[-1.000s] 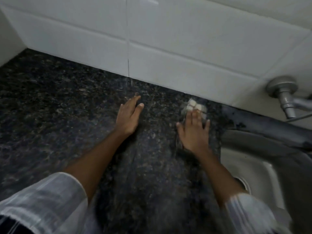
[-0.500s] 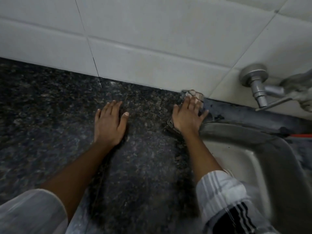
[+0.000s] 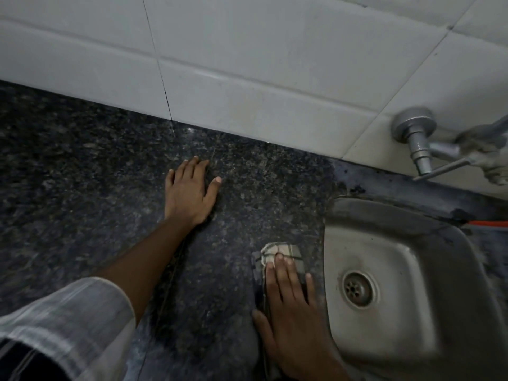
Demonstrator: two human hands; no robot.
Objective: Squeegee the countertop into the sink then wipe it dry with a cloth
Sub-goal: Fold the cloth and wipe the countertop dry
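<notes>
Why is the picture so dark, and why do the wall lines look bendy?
Head view: dim light, so the countertop looks nearly black; the wide lens bends the tile lines; the tap at the edge is slightly smeared, while the cloth stays fairly sharp.

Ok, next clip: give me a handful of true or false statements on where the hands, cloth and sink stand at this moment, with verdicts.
1. The right hand presses flat on the checked cloth. True.
2. The left hand holds a squeegee. False: it rests flat and bare on the dark countertop.
3. The cloth lies inside the sink. False: it lies on the countertop, just left of the sink's rim.
4. The sink's drain is uncovered. True.
5. The tap comes out of the tiled wall. True.
</notes>
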